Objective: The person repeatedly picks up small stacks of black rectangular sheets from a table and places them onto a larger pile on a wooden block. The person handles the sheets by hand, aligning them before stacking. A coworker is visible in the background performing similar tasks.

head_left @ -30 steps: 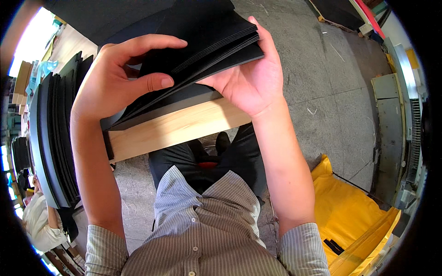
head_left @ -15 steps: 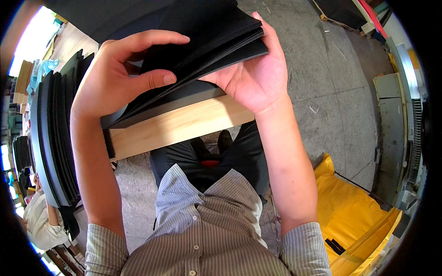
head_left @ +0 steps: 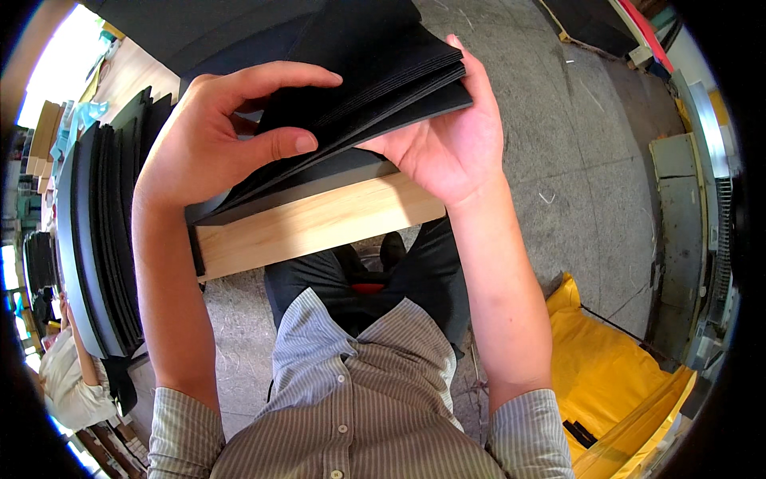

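Note:
A thick sheaf of thin black sheets (head_left: 363, 68) lies in front of me at a slant, its layered edges fanning apart toward the right end. My left hand (head_left: 195, 148) is curved over its near left part. The thumb lies along the sheet edges, and the index finger reaches across the top. My right hand (head_left: 459, 144) cups the right end from below, palm up, with fingers going up behind the corner. The sheets hide some of its fingers. Under the sheaf are a grey-edged black board (head_left: 311, 180) and a pale wooden plank (head_left: 319, 225).
Tall black sheets (head_left: 108, 239) stand in a row at the left. Beyond them, another person's white-clothed body (head_left: 73, 383) shows. A yellow bag-like covering (head_left: 602, 375) lies at lower right, and a grey metal cabinet (head_left: 678, 215) stands at the far right.
The hands and the sheaf sit slightly farther right and lower in the picture, and the surroundings have shifted a little too. The hold looks the same.

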`<state>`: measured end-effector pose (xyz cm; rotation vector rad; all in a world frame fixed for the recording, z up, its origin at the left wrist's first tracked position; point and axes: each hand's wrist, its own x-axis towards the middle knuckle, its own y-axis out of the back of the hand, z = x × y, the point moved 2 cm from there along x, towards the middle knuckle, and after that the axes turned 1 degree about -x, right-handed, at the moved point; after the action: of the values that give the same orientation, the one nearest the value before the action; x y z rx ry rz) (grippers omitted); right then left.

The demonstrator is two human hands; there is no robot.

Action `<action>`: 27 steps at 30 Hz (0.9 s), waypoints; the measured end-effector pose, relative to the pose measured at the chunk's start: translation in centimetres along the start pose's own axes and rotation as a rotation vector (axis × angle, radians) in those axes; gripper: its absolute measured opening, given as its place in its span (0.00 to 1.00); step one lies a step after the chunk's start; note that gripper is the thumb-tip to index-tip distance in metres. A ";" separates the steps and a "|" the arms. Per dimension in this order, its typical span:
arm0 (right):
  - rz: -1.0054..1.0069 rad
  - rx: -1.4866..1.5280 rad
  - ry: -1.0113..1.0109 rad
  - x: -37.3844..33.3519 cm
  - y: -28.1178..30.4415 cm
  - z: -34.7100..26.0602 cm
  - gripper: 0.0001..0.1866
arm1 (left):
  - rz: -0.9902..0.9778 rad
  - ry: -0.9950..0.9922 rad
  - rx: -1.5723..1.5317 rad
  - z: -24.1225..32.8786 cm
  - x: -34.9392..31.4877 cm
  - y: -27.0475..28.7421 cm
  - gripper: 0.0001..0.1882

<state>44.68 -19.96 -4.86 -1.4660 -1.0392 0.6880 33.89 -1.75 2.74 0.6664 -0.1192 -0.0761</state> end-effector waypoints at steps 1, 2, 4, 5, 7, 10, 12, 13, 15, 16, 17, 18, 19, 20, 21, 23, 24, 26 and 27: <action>-0.006 0.006 -0.002 0.0 0.1 0.0 0.32 | -0.005 0.014 -0.001 0.2 0.1 0.0 0.26; -0.012 0.011 -0.003 -0.1 0.2 0.0 0.32 | -0.010 0.027 -0.002 0.3 0.1 0.0 0.26; 0.024 0.008 0.011 -0.1 0.0 0.1 0.33 | -0.006 0.000 0.047 0.4 0.1 0.0 0.26; 0.042 0.007 0.019 -0.1 -0.1 0.1 0.33 | -0.004 -0.014 0.072 0.5 0.2 0.1 0.26; -0.017 0.017 -0.005 -0.2 0.2 -0.1 0.33 | -0.005 0.025 0.060 0.7 0.2 0.2 0.26; -0.055 0.060 -0.024 -0.1 0.1 0.0 0.34 | -0.008 0.033 0.074 0.7 0.2 0.3 0.25; -0.035 0.061 -0.018 0.0 0.1 0.1 0.33 | -0.010 0.028 0.086 0.6 0.2 0.3 0.25; -0.011 0.042 -0.009 0.0 0.0 0.1 0.33 | -0.010 0.029 0.089 0.7 0.2 0.3 0.25; 0.015 0.017 0.005 0.0 0.0 0.1 0.32 | -0.009 0.049 0.092 0.8 0.3 0.4 0.26; 0.018 0.011 0.009 0.0 0.0 0.1 0.32 | -0.008 0.068 0.093 1.0 0.3 0.3 0.26; 0.020 0.004 0.014 -0.1 0.0 0.1 0.32 | -0.008 0.086 0.093 1.1 0.3 0.3 0.26; 0.005 0.020 0.008 -0.1 0.0 0.0 0.32 | -0.006 0.079 0.101 1.0 0.4 0.2 0.26; -0.011 0.035 0.003 -0.1 0.1 0.0 0.32 | -0.004 0.071 0.109 0.8 0.3 0.2 0.26; -0.026 0.050 -0.002 -0.2 0.2 -0.1 0.32 | -0.002 0.062 0.118 0.7 0.3 0.1 0.26; -0.041 0.060 -0.005 -0.3 0.3 -0.2 0.32 | 0.003 0.069 0.099 0.8 0.4 0.1 0.27; -0.072 0.079 -0.010 -0.4 0.4 -0.4 0.32 | 0.011 0.081 0.061 1.1 0.5 -0.1 0.27; -0.052 0.059 -0.009 -0.5 0.3 -0.5 0.32 | 0.019 0.071 0.081 1.3 0.5 -0.3 0.27; -0.012 0.020 -0.008 -0.9 0.1 -0.7 0.32 | 0.035 0.052 0.120 1.5 0.5 -0.7 0.27; -0.030 0.052 -0.011 -0.7 0.1 -0.6 0.32 | 0.026 0.056 0.111 1.4 0.6 -0.4 0.27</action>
<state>44.91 -20.86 -4.91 -1.4008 -1.0422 0.6972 34.24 -3.01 3.64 0.7774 -0.0788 -0.0259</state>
